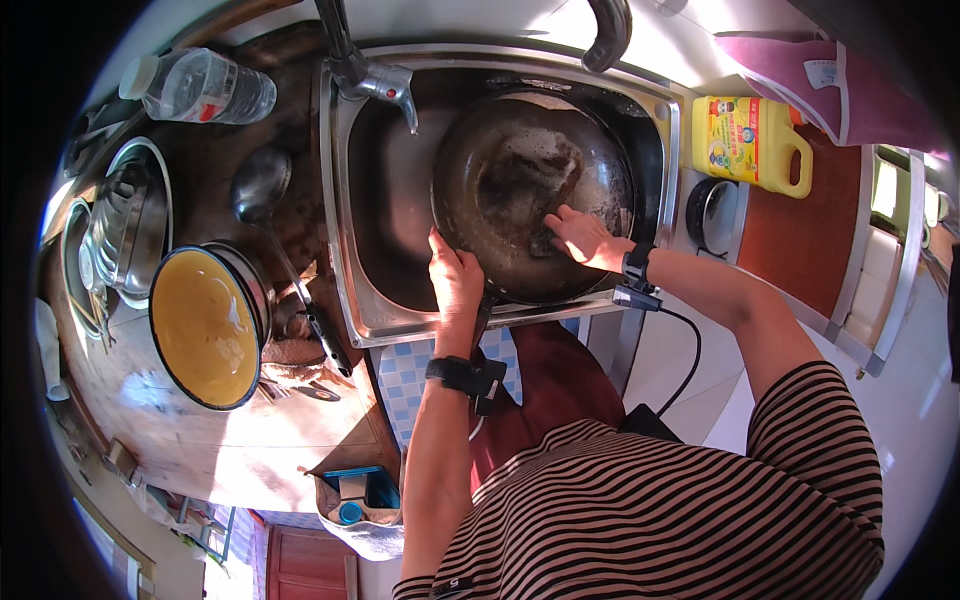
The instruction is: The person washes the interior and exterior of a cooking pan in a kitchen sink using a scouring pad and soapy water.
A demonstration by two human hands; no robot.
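A dark wok [510, 180] rests in the stainless steel sink [390, 195], with suds and brownish water in its bowl. My left hand [456, 276] grips the wok's near left rim, close to where its handle [484, 319] comes off. Inside the wok, my right hand [581, 238] is pressed toward the lower right part of the bowl, fingers bent over a small dark scrubber [541, 244]. The scrubber is mostly hidden by shadow and water, so its exact kind is unclear.
A faucet [375, 79] overhangs the sink's left side. Left stand a yellow enamel basin [206, 326], a steel ladle [262, 184], stacked metal bowls [131, 221] and a plastic bottle [210, 86]. A yellow detergent jug [750, 146] lies right, near a purple cloth [862, 90].
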